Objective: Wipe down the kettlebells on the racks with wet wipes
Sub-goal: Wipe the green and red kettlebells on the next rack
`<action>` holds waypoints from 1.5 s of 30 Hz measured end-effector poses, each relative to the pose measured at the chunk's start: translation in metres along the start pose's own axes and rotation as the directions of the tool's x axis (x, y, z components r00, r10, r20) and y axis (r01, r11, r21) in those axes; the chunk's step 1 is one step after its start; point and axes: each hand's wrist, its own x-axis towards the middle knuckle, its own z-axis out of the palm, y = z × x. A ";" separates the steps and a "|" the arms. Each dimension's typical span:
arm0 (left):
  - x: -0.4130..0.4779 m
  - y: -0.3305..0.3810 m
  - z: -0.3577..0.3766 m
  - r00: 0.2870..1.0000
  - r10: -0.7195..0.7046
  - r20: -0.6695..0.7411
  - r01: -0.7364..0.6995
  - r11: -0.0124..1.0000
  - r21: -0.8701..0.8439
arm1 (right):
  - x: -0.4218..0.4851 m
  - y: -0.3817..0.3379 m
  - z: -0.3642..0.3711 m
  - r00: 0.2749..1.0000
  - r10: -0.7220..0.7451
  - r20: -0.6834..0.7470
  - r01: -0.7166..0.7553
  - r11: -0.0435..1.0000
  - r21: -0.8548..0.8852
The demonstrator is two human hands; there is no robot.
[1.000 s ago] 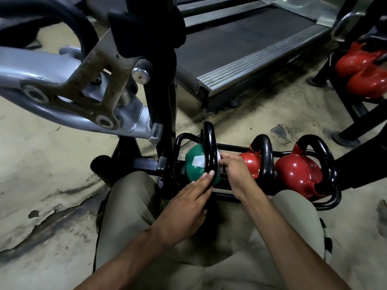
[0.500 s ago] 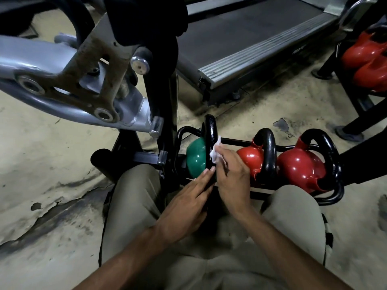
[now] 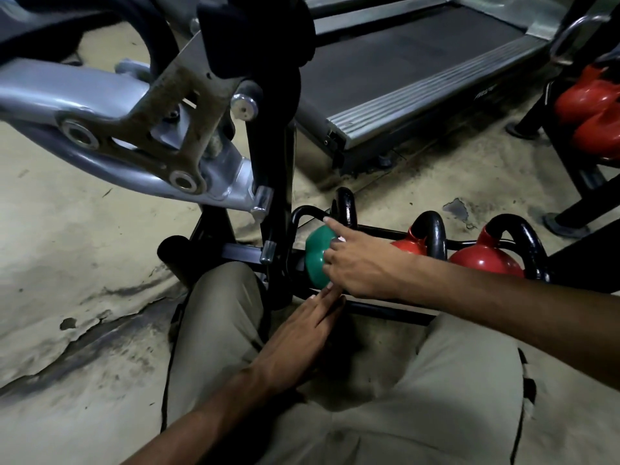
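Evidently heavy and slick, the round green kettlebell (image 3: 315, 260) sits mid-frame on a black steel rack (image 3: 385, 311) (steady it by the black handle (image 3: 345, 206)); right hand (image 3: 362, 266) grip bunches a white wet wipe (image 3: 341, 239), left hand (image 3: 302, 327) grip lies open.

The green round kettlebell (image 3: 317, 260) looks smooth and dull; its black metal handle (image 3: 345, 206) is glossy. At three o'clock, the red round kettlebell (image 3: 483, 263) shines. The grey metal machine arm (image 3: 67, 92) carries a rough, rusty bracket (image 3: 181, 95). The beige floor (image 3: 67, 246) is cracked and matt.
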 end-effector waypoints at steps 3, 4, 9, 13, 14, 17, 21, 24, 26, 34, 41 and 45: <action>0.000 -0.001 0.003 1.000 -0.021 -0.005 0.021 1.000 -0.004 | 0.009 0.008 -0.010 0.995 0.097 -0.019 -0.098 0.994 -0.047; -0.001 -0.001 0.004 1.000 -0.025 -0.008 0.025 1.000 -0.008 | 0.010 0.010 -0.011 0.992 0.118 -0.054 -0.120 0.992 -0.031; -0.003 -0.002 0.004 0.992 -0.120 -0.044 0.116 0.989 -0.092 | -0.021 -0.008 0.002 0.932 0.298 -0.207 -0.261 0.947 0.187; 0.007 -0.006 0.007 0.981 -0.190 -0.030 0.182 0.967 -0.179 | -0.031 -0.055 0.030 0.589 0.733 -0.339 -0.461 0.650 0.604; 0.010 -0.007 0.008 0.979 -0.203 -0.020 0.195 0.961 -0.198 | -0.027 -0.069 0.034 0.474 0.827 -0.301 -0.456 0.523 0.720; 0.018 -0.015 0.014 0.971 -0.241 -0.007 0.235 0.953 -0.193 | -0.015 -0.093 0.026 0.163 0.987 0.011 -0.271 0.034 0.962; 0.028 -0.032 0.015 0.969 -0.248 0.009 0.248 0.968 -0.041 | 0.001 -0.073 0.023 0.173 0.909 0.380 -0.016 -0.383 0.923; 0.040 -0.043 0.009 0.969 -0.246 -0.005 0.246 0.968 0.048 | 0.009 -0.048 0.019 0.243 0.778 0.579 0.200 -0.624 0.755; 0.044 -0.048 0.008 0.968 -0.251 0.013 0.249 0.965 0.079 | 0.007 -0.047 0.019 0.304 0.748 0.590 0.225 -0.658 0.718; 0.046 -0.051 0.021 0.967 -0.252 0.029 0.252 0.968 -0.007 | -0.020 -0.090 0.033 0.185 0.949 0.255 -0.015 -0.256 0.966; 0.045 -0.055 0.024 0.966 -0.257 0.026 0.258 0.966 -0.030 | -0.018 -0.062 0.037 0.602 0.652 -0.461 -0.430 0.751 0.501; 0.047 -0.054 0.021 0.961 -0.270 0.058 0.270 0.963 0.018 | 0.001 -0.032 0.016 0.907 0.401 -0.133 -0.392 0.916 0.086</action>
